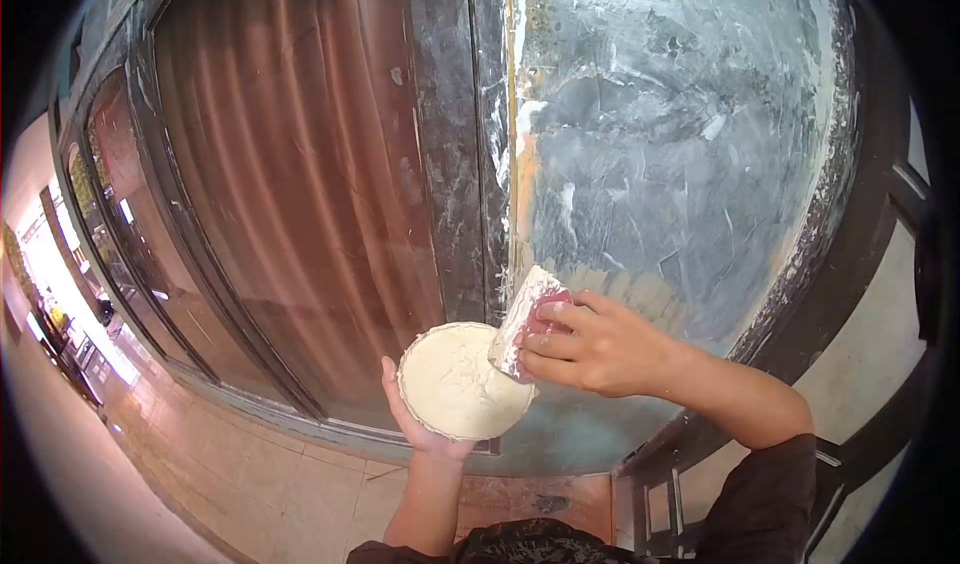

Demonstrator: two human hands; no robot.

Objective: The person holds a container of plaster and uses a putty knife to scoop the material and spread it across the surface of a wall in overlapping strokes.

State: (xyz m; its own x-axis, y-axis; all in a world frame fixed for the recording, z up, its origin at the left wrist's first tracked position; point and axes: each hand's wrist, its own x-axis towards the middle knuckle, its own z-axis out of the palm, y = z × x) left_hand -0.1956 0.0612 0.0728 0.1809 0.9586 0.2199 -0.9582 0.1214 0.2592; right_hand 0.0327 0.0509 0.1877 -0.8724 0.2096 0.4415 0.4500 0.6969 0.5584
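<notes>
A round bowl (465,384) full of cream-white paste rests on my left hand (425,432), which is wrapped round its underside from the left and below. Fingers of my right hand (600,349) are closed on a pink scraper (543,332), held tilted at the bowl's right edge. White paste coats the scraper's left side and top corner. Behind them stands a grey-blue wall panel (680,164) with smeared white patches, and a yellowish vertical strip runs along its left edge.
Left of the panel is a dark wooden frame (450,144) around glass with a reddish-brown curtain (290,154) behind it. Tiled floor (250,474) lies at the lower left. Another dark frame (850,294) curves along the right.
</notes>
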